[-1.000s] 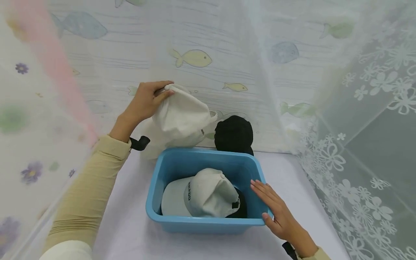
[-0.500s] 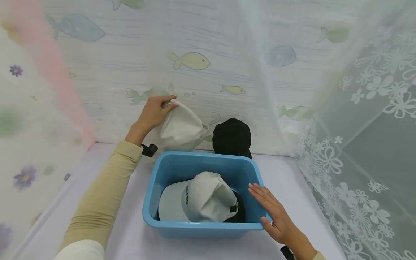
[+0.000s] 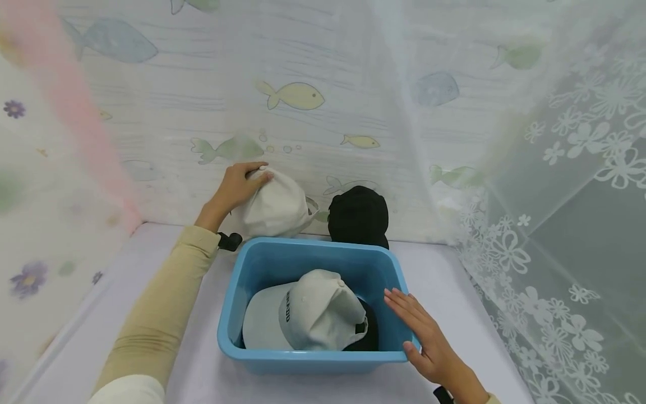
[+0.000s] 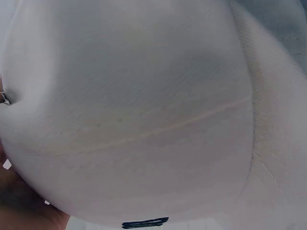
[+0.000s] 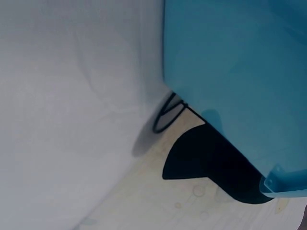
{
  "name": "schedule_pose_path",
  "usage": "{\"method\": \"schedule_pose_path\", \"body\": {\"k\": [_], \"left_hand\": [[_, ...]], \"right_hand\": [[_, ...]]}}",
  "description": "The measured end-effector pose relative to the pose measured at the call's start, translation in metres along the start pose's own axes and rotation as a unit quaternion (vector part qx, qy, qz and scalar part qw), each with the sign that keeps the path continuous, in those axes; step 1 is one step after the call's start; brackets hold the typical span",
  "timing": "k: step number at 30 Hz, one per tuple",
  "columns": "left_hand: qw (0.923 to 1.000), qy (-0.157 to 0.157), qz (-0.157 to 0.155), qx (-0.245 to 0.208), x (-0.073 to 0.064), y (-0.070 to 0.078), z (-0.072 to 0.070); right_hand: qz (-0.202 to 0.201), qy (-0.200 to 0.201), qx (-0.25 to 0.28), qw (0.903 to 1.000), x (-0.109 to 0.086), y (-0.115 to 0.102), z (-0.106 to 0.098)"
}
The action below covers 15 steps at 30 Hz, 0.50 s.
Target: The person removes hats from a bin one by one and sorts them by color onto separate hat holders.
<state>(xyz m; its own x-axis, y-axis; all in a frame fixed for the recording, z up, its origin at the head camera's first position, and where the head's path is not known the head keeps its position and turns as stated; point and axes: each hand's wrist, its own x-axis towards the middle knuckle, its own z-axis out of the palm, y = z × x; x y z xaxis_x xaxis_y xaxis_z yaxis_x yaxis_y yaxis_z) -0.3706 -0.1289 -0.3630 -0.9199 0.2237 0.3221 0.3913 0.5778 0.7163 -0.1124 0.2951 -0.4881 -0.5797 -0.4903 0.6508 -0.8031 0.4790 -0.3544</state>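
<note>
My left hand (image 3: 238, 185) pinches the crown of a white cap (image 3: 277, 207) between thumb and fingers, behind the tub's left end. In the left wrist view the cap's cloth (image 4: 144, 91) fills nearly everything, with a bit of fingers (image 4: 24, 206) at lower left. A blue plastic tub (image 3: 313, 255) stands in front; inside lies a light grey cap (image 3: 323, 311) with dark lettering, partly over a black item (image 3: 371, 328). My right hand (image 3: 429, 342) rests on the tub's right rim, fingers straight. Only a sliver of it shows in the right wrist view.
Behind the tub, a black cap (image 3: 358, 216) sits against the fish-printed curtain; the right wrist view shows its brim (image 5: 192, 155) past the tub wall (image 5: 230, 72), near a thin black loop (image 5: 163, 117). A lacy curtain (image 3: 565, 269) hangs at right. White cloth (image 3: 439, 280) covers the table.
My left hand has lowered the white cap from a raised position to behind the tub, still gripping its crown. The right hand has stayed on the tub's rim.
</note>
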Motion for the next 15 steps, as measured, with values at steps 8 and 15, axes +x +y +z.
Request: {"method": "schedule_pose_path", "body": {"k": [8, 15], "left_hand": [[0.9991, 0.003, -0.01, -0.042, -0.0065, -0.004, 0.0054], [0.9973, 0.009, -0.018, -0.071, -0.0103, -0.0082, 0.0083]], "right_hand": [[-0.006, 0.011, 0.0, 0.9999, -0.0012, -0.0001, 0.0017], [-0.004, 0.014, -0.001, 0.9999, -0.0005, -0.0005, 0.0018]]}}
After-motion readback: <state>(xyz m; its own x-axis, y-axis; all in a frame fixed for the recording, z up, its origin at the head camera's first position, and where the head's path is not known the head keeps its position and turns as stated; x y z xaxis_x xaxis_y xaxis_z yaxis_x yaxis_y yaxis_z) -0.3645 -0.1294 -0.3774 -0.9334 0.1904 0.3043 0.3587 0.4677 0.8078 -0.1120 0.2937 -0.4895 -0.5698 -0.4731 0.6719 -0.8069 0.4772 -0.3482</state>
